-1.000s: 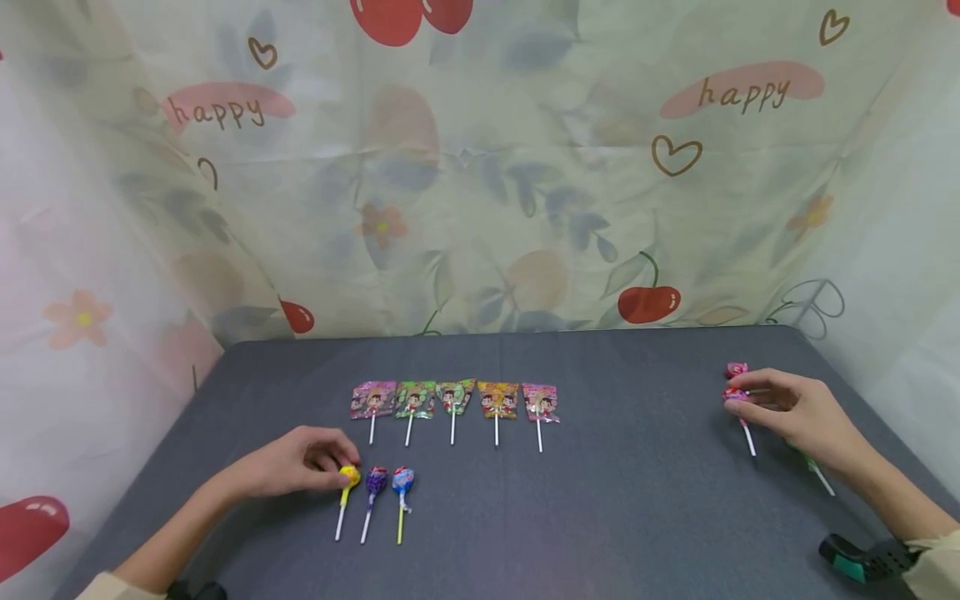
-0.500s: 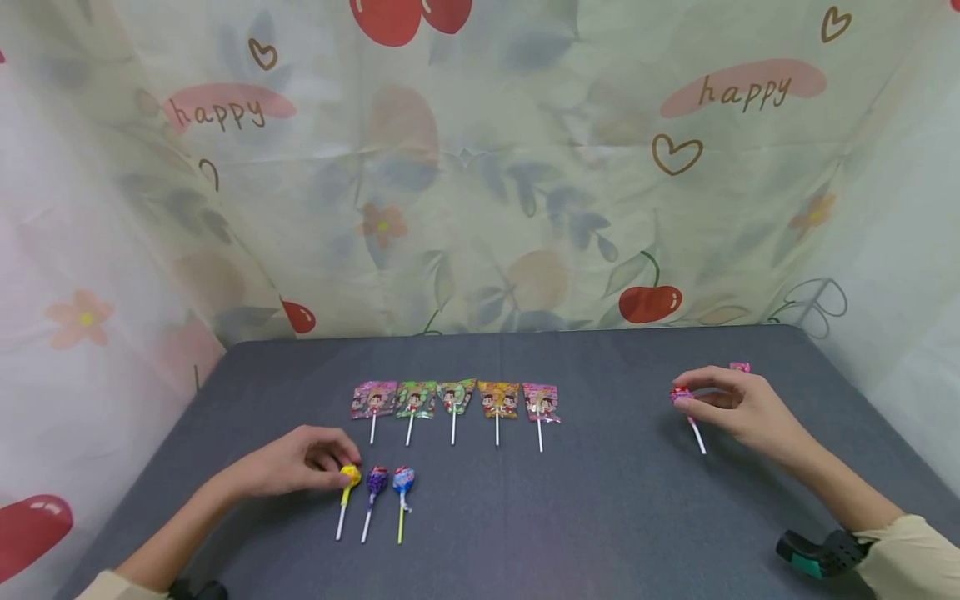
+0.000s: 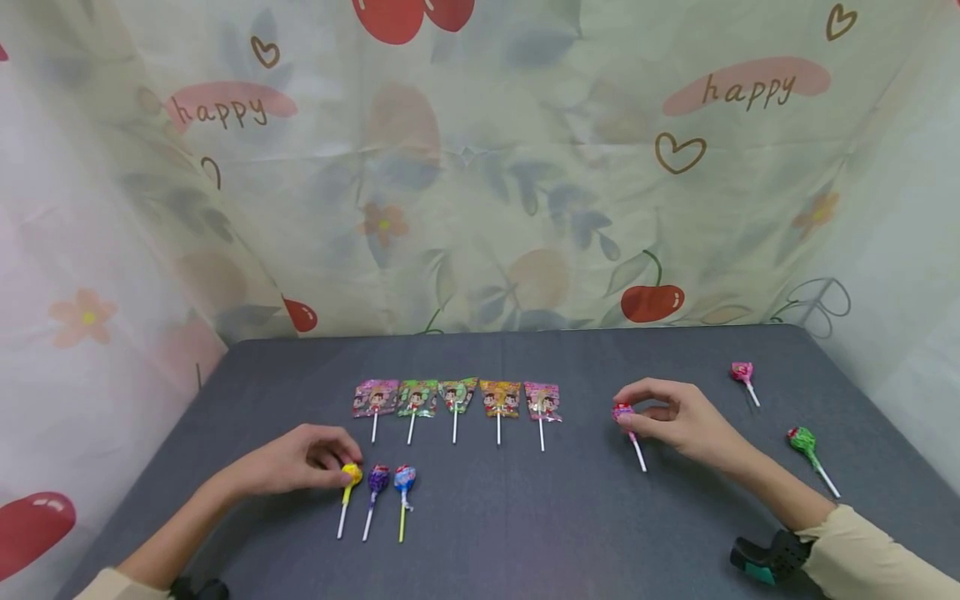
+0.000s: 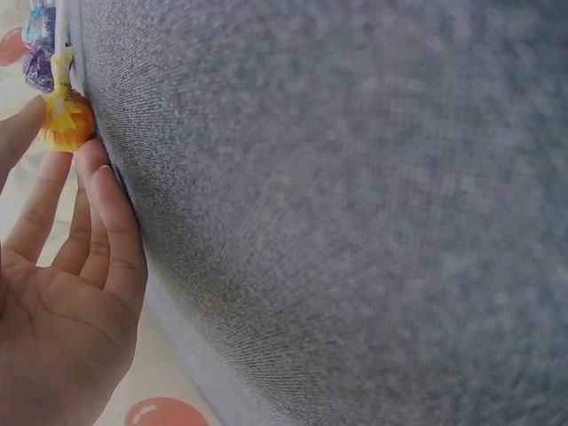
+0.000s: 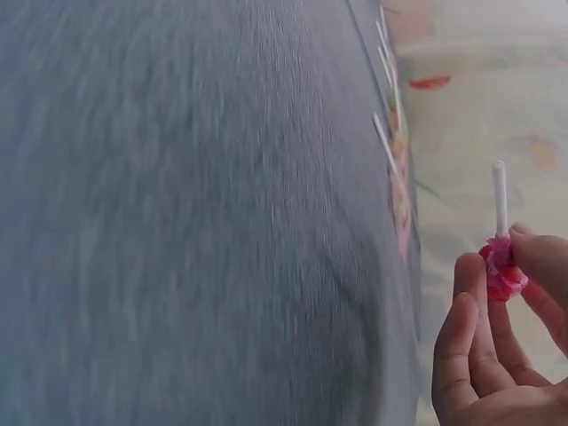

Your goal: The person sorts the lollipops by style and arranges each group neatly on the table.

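Note:
My right hand (image 3: pixel 678 417) pinches a pink lollipop (image 3: pixel 624 412) by its round head, right of the table's middle; its white stick points down toward me. In the right wrist view the pink wrapper (image 5: pixel 504 271) shows between thumb and fingers. At the left, my left hand (image 3: pixel 300 460) has its thumb and fingertips on the head of a yellow lollipop (image 3: pixel 351 475). Beside that one lie a purple lollipop (image 3: pixel 378 478) and a blue lollipop (image 3: pixel 405 478), in a row. The left wrist view shows the yellow wrapper (image 4: pixel 67 122) between thumb and fingers.
Several flat-bagged lollipops form a row farther back, from a purple bag (image 3: pixel 375 398) to a pink bag (image 3: pixel 542 402). On the right lie another pink lollipop (image 3: pixel 742 372) and a green lollipop (image 3: pixel 802 440). A patterned cloth (image 3: pixel 480 192) hangs behind the grey table (image 3: pixel 525 508).
My right hand has carried the pink lollipop leftward from the right side, uncovering the green lollipop and the other pink one. My left hand has stayed at the yellow lollipop.

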Action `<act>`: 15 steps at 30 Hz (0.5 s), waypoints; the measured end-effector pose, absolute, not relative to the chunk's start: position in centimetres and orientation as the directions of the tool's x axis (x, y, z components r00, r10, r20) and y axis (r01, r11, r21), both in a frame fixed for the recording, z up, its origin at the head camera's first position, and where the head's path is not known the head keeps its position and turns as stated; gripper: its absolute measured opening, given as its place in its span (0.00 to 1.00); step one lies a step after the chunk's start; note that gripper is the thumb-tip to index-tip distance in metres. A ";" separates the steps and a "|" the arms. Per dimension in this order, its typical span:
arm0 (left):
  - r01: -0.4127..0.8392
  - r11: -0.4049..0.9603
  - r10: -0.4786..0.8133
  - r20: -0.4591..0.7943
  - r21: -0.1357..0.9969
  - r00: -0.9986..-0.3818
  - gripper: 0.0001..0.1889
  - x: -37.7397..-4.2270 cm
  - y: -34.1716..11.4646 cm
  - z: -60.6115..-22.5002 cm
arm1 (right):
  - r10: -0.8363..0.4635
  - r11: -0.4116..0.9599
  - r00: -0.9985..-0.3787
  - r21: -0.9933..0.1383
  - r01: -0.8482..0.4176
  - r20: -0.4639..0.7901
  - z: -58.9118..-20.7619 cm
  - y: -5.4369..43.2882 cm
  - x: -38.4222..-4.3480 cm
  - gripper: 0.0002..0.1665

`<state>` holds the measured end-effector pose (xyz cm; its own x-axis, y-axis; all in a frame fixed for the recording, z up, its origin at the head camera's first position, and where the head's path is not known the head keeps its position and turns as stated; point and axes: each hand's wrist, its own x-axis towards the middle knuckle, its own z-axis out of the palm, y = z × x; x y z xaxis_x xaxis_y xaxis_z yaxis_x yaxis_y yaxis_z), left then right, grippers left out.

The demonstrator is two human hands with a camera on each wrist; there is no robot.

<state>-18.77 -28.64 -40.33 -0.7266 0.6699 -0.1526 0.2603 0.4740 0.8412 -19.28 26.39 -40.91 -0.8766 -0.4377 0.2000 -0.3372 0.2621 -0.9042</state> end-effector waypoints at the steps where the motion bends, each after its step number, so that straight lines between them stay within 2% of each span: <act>1: 0.261 0.475 0.670 -0.153 0.840 -0.726 0.11 -18.8 -28.6 -40.3 | -0.447 0.249 -0.872 -0.909 -0.335 0.199 -41.0 26.0 -19.2 0.18; 15: 0.246 0.482 0.664 -0.168 0.841 -0.729 0.11 -18.8 -28.6 -40.4 | -0.548 0.134 -0.826 -0.960 -0.246 0.135 -41.8 20.1 -18.1 0.19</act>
<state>-18.84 -28.63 -40.39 -0.7286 0.6642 -0.1675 0.2463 0.4823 0.8407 -18.06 20.08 -41.84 -0.8258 -0.5475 0.1351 -0.2459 0.1340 -0.9600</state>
